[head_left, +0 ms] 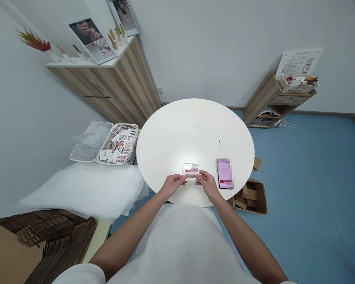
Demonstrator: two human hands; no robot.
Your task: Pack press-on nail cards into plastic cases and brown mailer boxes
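Transparent case, its small reddish pieces in two rows running left to right, is over the near part of the white worktop, though from my remote view I cannot tell whether it touches. I see it midway between the hands, the left hand pinching its near left corner and the right hand its near right. Farther right lies a phone.

I see the clear rectangular plastic case patterned with reddish-brown and pink rows, against a white oval surface. The rectangular phone screen reads purplish-pink, the smooth floor blue, the tall wooden cabinet streaked brown.
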